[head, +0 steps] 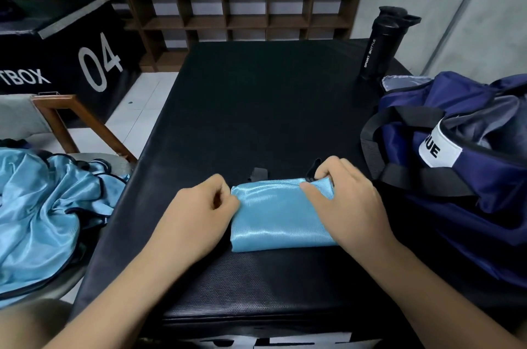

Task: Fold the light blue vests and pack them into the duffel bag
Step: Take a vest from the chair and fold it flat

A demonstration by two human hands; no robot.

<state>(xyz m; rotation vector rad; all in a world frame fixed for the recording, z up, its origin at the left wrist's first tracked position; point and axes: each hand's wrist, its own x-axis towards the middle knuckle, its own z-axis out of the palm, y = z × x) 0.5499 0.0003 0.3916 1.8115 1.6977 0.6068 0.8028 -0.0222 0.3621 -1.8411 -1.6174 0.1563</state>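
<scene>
A light blue vest (273, 220), folded into a small rectangle with black trim poking out at its far edge, lies on the black padded table (256, 109). My left hand (199, 214) pinches its left edge with curled fingers. My right hand (339, 203) grips its far right corner, fingers curled over the fabric. The navy duffel bag (462, 177) stands open on the table just right of the vest, its black handles draped toward me. A pile of unfolded light blue vests (42, 211) lies on a chair at the left.
A black sport bottle (382, 46) stands at the table's far right corner behind the bag. A wooden chair frame (77, 126) and a black box marked 04 (71, 58) are at the left. Wooden shelving (242, 12) runs along the back wall.
</scene>
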